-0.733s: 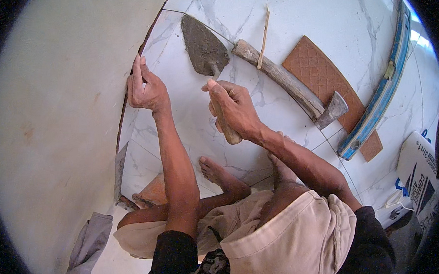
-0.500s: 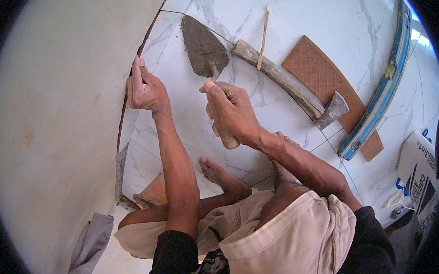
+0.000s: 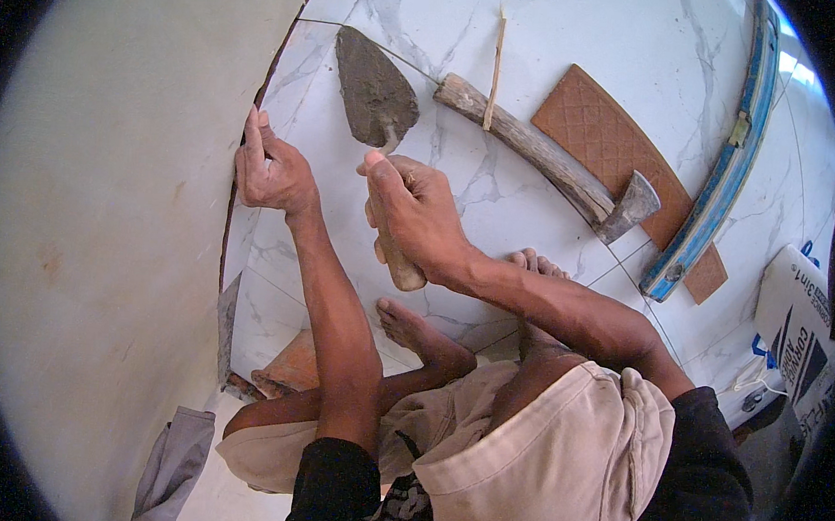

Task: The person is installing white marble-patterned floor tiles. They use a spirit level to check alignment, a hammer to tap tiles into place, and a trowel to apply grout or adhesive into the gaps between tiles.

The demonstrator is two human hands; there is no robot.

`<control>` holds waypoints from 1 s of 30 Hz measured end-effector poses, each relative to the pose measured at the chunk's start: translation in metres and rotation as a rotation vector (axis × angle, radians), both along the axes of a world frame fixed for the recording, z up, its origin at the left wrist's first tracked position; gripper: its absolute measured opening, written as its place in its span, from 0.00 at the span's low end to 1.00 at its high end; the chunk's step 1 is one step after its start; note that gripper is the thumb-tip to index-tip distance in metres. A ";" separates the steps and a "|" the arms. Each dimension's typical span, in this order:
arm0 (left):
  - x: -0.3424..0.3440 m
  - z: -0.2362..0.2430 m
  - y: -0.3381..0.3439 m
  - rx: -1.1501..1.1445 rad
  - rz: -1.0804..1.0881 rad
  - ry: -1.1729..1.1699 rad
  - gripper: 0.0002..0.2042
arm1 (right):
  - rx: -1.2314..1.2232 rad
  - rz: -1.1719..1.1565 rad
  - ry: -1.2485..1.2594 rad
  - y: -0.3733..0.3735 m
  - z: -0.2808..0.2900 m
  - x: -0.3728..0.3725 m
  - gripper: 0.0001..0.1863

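Note:
My right hand (image 3: 418,209) is wrapped round the wooden handle of a trowel (image 3: 376,89). Its leaf-shaped blade is coated in grey mortar and points away from me, over the marbled floor tiles (image 3: 522,205). At the foot of the pale wall (image 3: 113,201), my left hand (image 3: 277,172) is beside the dark gap along the tile edge. Its fingers are bent, with thumb and forefinger tips close together; whatever lies between them, if anything, is too small to make out.
Right of the trowel lies a hatchet (image 3: 534,149) with a wooden handle, its head over a brown patterned tile piece (image 3: 596,115). A wood sliver (image 3: 497,64) crosses the handle. Further right are a blue spirit level (image 3: 719,181) and a white printed bag (image 3: 792,314).
My right hand and the trowel have shifted left, closer to the wall, and the blade has turned slightly. My left hand stays nearly in place at the gap.

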State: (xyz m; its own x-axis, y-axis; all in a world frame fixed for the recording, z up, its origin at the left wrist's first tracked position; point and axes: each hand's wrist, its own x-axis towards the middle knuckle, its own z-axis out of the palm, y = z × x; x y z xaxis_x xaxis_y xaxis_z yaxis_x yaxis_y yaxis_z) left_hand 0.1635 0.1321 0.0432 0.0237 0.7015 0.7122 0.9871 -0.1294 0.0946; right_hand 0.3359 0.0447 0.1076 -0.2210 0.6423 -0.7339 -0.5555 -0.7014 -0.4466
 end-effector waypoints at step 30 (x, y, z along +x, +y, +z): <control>-0.001 0.001 0.001 -0.007 -0.018 -0.002 0.05 | -0.023 0.143 -0.053 0.004 -0.022 0.030 0.26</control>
